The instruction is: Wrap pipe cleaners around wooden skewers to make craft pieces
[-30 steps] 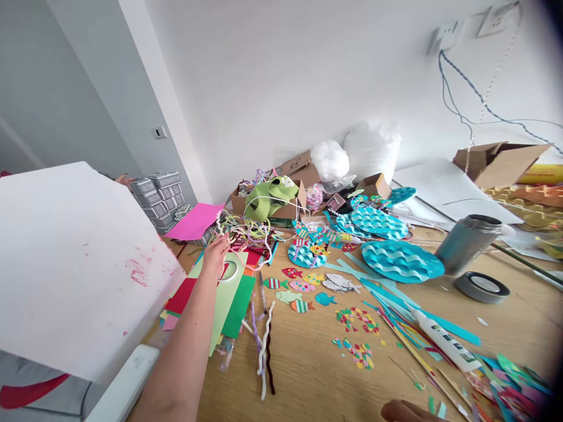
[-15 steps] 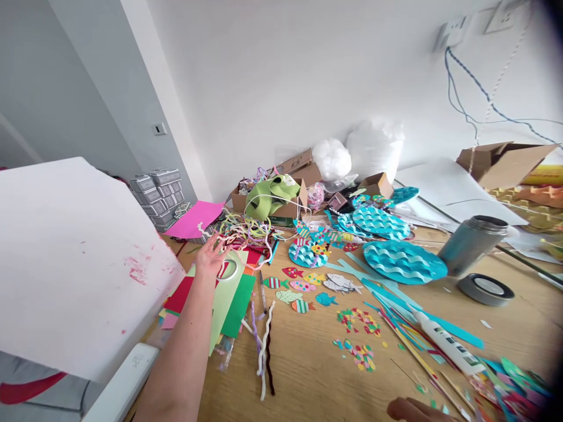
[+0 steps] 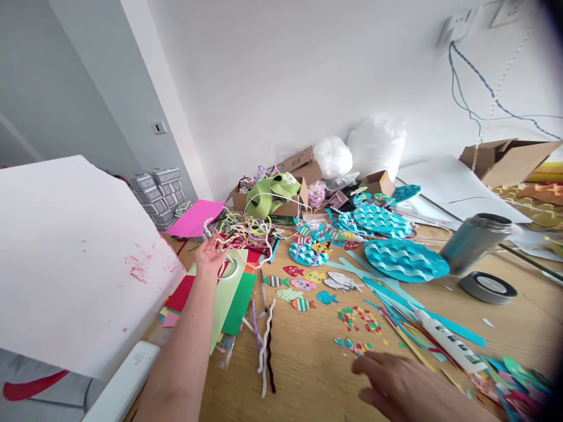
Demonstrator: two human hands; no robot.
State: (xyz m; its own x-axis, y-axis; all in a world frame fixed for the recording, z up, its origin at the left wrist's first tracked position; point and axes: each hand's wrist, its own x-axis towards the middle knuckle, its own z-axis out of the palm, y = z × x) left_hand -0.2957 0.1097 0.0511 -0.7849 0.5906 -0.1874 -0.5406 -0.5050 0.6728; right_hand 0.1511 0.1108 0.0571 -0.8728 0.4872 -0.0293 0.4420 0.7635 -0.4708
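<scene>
My left hand (image 3: 210, 253) is palm up with its fingers apart, beside a heap of coloured pipe cleaners and yarn (image 3: 246, 228). Under that wrist lie sheets of coloured paper (image 3: 237, 305) and a roll of tape (image 3: 229, 268). Loose white, purple and brown fuzzy strands (image 3: 264, 351) lie on the wood in front. My right hand (image 3: 391, 378) hovers low over the table, thumb and forefinger apart, nothing seen between them. Small paper bits (image 3: 358, 319) lie just beyond it. Several paper fish (image 3: 303, 284) are laid out between the hands.
Wavy blue discs (image 3: 402, 261) and a metal flask (image 3: 477, 243) stand to the right, with the flask's lid (image 3: 488, 287) close by. A glue bottle (image 3: 451, 340) lies among paper strips. A white board (image 3: 79, 264) rises on the left; an open carton (image 3: 285, 208) sits behind.
My right hand has moved up and left into view, over the table beside the paper bits. My left hand stays by the heap, its palm turned slightly more upward.
</scene>
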